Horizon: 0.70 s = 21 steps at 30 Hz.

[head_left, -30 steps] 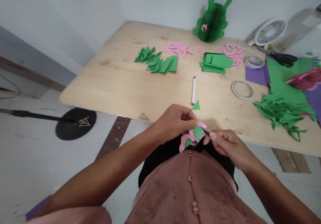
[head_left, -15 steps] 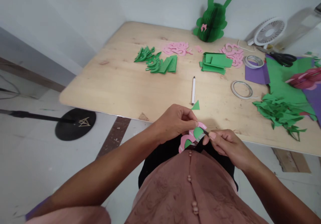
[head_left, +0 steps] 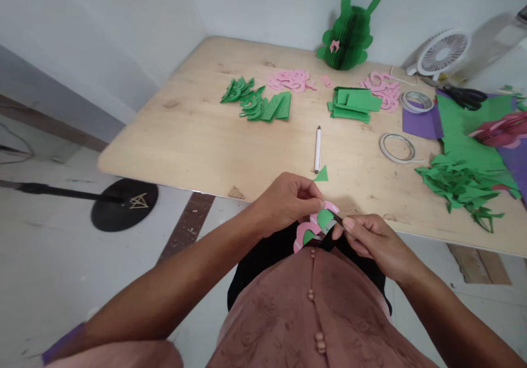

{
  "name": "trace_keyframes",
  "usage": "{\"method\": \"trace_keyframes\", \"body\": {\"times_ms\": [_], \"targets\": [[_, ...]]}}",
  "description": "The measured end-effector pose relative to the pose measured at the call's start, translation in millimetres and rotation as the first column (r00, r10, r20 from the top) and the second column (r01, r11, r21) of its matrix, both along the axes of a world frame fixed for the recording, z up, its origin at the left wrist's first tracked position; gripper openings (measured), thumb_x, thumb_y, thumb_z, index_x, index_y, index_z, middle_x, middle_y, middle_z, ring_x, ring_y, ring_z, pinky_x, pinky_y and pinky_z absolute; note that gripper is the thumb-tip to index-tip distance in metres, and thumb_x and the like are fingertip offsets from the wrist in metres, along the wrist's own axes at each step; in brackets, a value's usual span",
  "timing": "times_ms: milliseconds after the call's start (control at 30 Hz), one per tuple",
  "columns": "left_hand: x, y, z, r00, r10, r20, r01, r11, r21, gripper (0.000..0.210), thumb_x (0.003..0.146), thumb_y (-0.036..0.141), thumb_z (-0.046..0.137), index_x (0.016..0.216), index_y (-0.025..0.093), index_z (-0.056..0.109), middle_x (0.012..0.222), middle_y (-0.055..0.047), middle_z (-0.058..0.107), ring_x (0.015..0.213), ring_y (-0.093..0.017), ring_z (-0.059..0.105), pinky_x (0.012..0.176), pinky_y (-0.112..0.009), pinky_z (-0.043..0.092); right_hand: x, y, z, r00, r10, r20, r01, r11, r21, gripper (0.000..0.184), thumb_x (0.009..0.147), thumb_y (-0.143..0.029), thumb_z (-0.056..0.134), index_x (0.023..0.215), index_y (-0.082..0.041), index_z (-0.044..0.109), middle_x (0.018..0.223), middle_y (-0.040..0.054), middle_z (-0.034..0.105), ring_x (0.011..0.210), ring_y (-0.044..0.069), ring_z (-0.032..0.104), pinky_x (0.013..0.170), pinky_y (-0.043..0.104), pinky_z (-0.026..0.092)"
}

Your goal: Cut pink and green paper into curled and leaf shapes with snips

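Paper (head_left: 303,228), scalloped and pink with 2 rounded green patches (head_left: 324,218), is pinched by the left hand (head_left: 290,202), knuckles arched. Right of its fingertips, a dark tool (head_left: 336,217) is gripped by the right hand (head_left: 373,239), fingers curled. Beyond the left fingers, a green triangle (head_left: 323,174) is seen.

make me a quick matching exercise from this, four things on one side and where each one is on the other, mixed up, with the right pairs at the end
Things
1. white pen
2. pink paper piece
3. green paper rabbit
4. slim dark tool

Places
A. held in the right hand
B. standing at the back of the table, near the wall
C. lying near a small green triangle
D. pinched in the left hand

Right pairs
1-C, 2-D, 3-B, 4-A
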<state>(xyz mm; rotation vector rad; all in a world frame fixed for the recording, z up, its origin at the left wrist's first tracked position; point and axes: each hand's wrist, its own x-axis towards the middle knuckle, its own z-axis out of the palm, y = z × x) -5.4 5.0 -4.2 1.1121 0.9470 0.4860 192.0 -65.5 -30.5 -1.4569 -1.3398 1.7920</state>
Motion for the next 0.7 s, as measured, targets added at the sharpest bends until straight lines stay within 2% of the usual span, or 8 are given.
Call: {"method": "trace_keyframes", "body": {"times_ms": [700], "targets": [[0.2, 0.8, 2.1, 1.0, 0.004, -0.001, -0.004, 1.0, -0.027, 0.006, 0.066, 0.016, 0.064, 0.062, 0.012, 0.061, 0.052, 0.001, 0.06, 0.046, -0.008, 0.055, 0.045, -0.019, 0.043, 0.8, -0.5, -1.2, 1.0, -0.003, 0.023, 0.002, 1.0, 0.025, 0.046, 0.087, -0.053, 0.045, 0.077, -0.013, 0.066, 0.044, -0.0083, 0.024, 0.04, 0.007, 0.019, 0.041, 0.023, 0.014]]}}
